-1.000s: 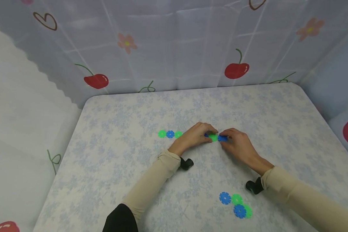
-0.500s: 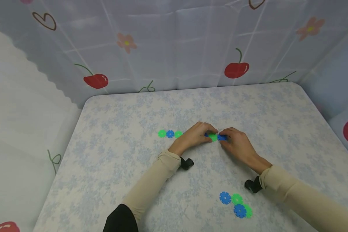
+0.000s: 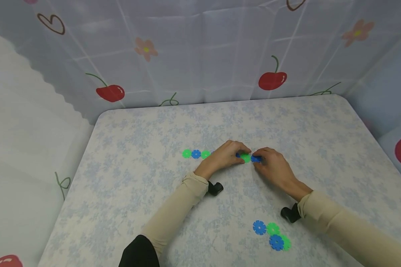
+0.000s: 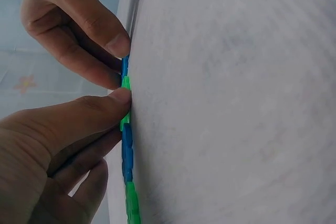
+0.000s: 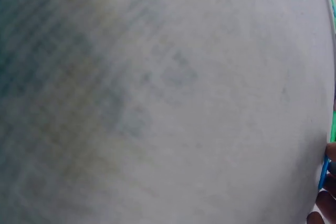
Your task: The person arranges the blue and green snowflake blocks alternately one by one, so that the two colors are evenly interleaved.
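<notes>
- The chain of snowflake discs (image 3: 245, 158) lies flat mid-tabletop (image 3: 147, 193), blue and green alternating, part of it hidden under the left hand (image 3: 225, 155).
- The left hand's grip pinches a green disc (image 4: 126, 83) near the chain's right end; the right hand (image 3: 270, 165) pinches the blue end disc (image 3: 256, 158).
- These look like thin, light, stiff plastic, probably slick, so they are best taken by the edges near the notches.
- Loose discs (image 3: 272, 234) lie nearer the person.

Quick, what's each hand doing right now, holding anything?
Left hand: pinches the green disc in the chain of discs.
Right hand: pinches the blue disc at the chain's end.
</notes>
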Demonstrator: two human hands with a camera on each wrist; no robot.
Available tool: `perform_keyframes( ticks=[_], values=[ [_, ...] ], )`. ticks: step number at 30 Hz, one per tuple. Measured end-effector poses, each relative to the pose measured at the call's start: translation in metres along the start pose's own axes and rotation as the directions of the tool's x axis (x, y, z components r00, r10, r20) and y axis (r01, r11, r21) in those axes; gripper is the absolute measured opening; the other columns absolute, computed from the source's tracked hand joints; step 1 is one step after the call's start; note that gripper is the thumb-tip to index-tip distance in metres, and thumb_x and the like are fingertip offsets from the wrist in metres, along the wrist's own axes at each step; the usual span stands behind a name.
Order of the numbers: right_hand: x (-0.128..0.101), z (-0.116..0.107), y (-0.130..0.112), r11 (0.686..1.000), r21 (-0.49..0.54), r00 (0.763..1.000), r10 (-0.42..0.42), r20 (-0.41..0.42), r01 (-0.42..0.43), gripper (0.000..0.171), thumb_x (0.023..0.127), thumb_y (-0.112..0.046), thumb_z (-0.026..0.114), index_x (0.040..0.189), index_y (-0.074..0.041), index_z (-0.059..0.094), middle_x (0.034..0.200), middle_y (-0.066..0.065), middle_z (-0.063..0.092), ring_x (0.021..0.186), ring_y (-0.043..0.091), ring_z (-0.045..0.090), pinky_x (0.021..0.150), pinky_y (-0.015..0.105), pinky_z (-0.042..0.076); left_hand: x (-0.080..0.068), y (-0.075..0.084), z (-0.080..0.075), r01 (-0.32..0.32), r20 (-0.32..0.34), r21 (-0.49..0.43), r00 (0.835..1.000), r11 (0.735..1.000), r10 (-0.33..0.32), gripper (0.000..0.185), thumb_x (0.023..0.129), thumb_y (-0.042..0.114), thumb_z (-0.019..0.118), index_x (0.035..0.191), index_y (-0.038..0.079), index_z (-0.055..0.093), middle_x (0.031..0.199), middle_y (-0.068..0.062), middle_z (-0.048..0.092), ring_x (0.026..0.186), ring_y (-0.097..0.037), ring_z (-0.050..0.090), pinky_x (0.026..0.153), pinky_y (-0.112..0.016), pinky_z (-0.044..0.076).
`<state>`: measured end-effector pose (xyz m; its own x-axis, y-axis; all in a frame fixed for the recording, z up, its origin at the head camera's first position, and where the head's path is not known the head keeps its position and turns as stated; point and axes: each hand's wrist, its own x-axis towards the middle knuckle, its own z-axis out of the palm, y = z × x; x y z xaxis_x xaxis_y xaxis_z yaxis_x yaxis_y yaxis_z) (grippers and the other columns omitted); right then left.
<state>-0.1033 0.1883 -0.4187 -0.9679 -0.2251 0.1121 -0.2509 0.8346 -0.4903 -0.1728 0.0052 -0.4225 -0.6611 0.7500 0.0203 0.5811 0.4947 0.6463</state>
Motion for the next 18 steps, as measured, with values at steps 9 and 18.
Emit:
perform_keyframes(
  ticks=[9,18],
  values=[
    [-0.002,0.0,0.001,1.0,-0.004,1.0,0.022,0.007,-0.022,0.03,0.082,-0.016,0.065,0.109,-0.004,0.063,0.115,0.015,0.058,0.106,0.034,0.052,0.083,0.05,0.045,-0.001,0.0,0.0,0.006,0.016,0.017,1.0,1.0,-0.006,0.039,0.08,0.016,0.068,0.118,0.012,0.06,0.118,0.001,0.06,0.106,-0.007,0.055,0.088,-0.014,0.043],
    [-0.011,-0.003,0.002,0.999,-0.004,0.999,0.035,0.011,-0.035,0.045,0.081,-0.016,0.065,0.121,0.0,0.053,0.124,0.019,0.049,0.11,0.036,0.05,0.087,0.052,0.043,0.0,-0.001,0.0,-0.015,0.013,0.021,1.0,1.0,0.014,0.041,0.08,0.015,0.068,0.12,0.011,0.059,0.118,0.0,0.06,0.105,-0.008,0.056,0.086,-0.013,0.044]
  ],
)
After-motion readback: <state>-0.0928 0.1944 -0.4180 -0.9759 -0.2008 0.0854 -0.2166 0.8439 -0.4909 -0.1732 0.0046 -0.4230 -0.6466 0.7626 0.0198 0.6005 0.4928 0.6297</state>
